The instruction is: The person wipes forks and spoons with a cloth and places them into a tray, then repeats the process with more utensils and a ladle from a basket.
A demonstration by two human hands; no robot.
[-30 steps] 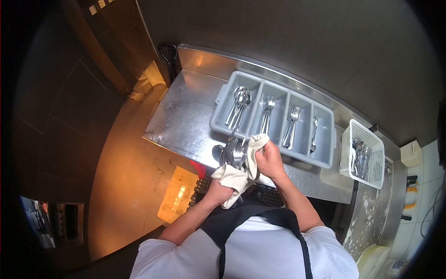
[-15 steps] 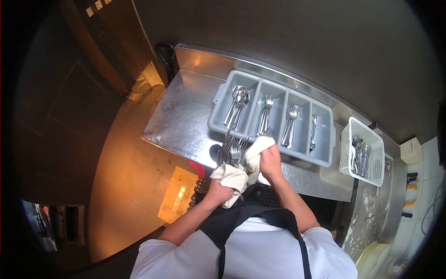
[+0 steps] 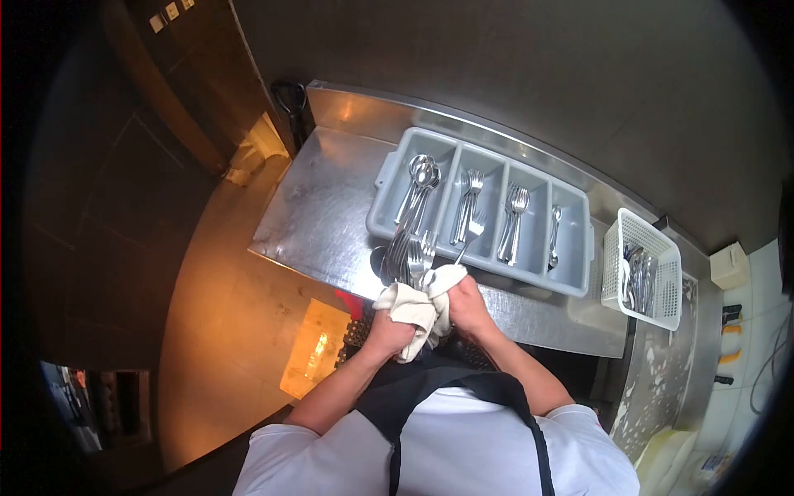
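A: Where in the frame is the person's left hand [image 3: 392, 332]?

B: Below the centre, its fingers clenched round a white cloth [image 3: 409, 306] that wraps the lower part of a bundle of cutlery [image 3: 405, 263]. The folds hide some of the fingers

A: And the bundle itself?

B: Near the centre of the frame, fanning upward out of the cloth, with fork tines showing among the metal pieces

A: What about the right hand [image 3: 468, 307]?

B: Just right of the left one, gripping another part of the same cloth. A single fork [image 3: 473, 232] sticks up from the cloth there, tines toward the top of the frame; how the fingers sit on its handle cannot be told

A: What lies around them?

B: A grey tray [image 3: 487, 264] with four compartments spans the centre and right of centre, on a steel counter [image 3: 318, 198]. From left to right it holds spoons, forks, forks again and a few smaller pieces. A white basket [image 3: 612, 266] with more cutlery stands at the right of the frame
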